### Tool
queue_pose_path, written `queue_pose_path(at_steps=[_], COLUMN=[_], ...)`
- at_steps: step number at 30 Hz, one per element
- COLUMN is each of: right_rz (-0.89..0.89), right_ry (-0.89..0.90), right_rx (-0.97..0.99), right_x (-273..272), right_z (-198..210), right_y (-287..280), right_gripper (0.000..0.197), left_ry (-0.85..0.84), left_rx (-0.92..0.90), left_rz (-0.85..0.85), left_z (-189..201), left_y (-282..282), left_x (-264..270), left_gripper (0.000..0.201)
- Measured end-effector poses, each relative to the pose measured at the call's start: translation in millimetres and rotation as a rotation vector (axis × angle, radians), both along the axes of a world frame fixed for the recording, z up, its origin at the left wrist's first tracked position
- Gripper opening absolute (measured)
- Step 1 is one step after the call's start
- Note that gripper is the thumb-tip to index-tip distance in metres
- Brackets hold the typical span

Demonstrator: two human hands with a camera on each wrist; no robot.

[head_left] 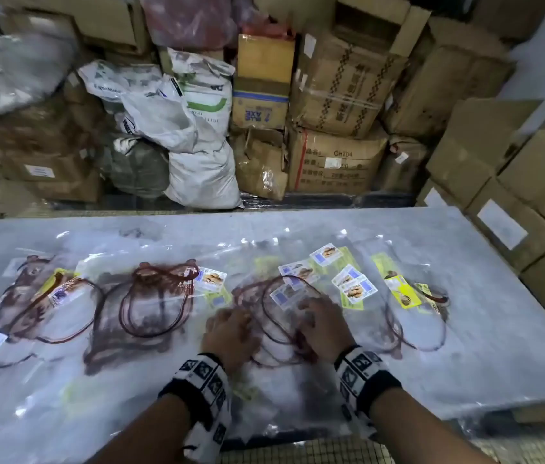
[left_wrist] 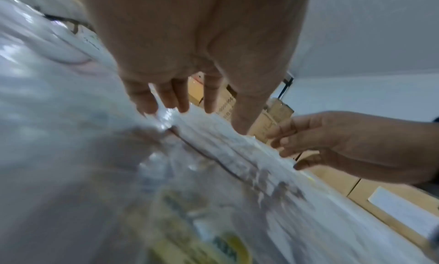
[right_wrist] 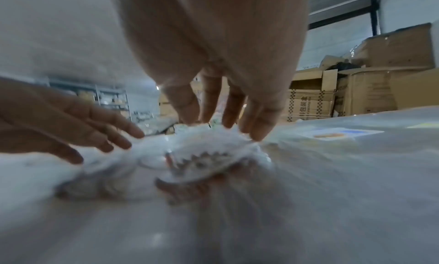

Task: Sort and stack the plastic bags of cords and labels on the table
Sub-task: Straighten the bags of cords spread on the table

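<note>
Head view: table (head_left: 485, 329) covered with clear plastic bags of cords and labels; left hand (head_left: 229, 333) and right hand (head_left: 326, 324) rest palm-down, side by side, on the centre bag (head_left: 274, 329) with its dark red cord loops. Fingers blurred here. Left wrist view adds: left fingers (left_wrist: 171, 99) nearly straight, tips on the film, grasping nothing. Right wrist view: right fingers (right_wrist: 259, 121) straight, spread, pressing crumpled plastic. Only head view shows stacked cartons (head_left: 338, 92) behind.
</note>
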State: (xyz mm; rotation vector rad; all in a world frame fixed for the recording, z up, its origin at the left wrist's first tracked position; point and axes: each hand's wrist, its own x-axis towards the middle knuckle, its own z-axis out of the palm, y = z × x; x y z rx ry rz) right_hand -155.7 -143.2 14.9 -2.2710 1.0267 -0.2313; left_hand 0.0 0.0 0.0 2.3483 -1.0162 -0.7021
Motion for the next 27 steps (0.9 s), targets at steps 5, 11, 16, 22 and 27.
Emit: queue_pose_path(at_steps=[5,11,16,22,27], right_rz=[0.002,0.071,0.129,-0.173,-0.153], right_ry=[0.332,0.339,0.126,0.195,0.328], right_rx=[-0.130,-0.169,-0.076,-0.112,-0.028], right_x=[-1,-3,-10,-24,-24], right_z=[-13,-22,-24,-29,-28], right_y=[-20,-17,-36,-76,-86], right_gripper=[0.055,0.045,0.033,0.069,0.075], left_ry=[-0.085,-0.045,-0.114,-0.073,-0.002], left_rx=[0.281,0.165,0.172,0.162,0.139], left_rz=[-0.036,0.194,0.224,0.236,0.237], left_z=[-7,-12,-21,-14,-6], left_y=[-21,-38,-38,-42,-50], left_x=[-29,-32,-31,-19,-5], left_gripper=[0.100,0.083,0.089,0.068,0.074])
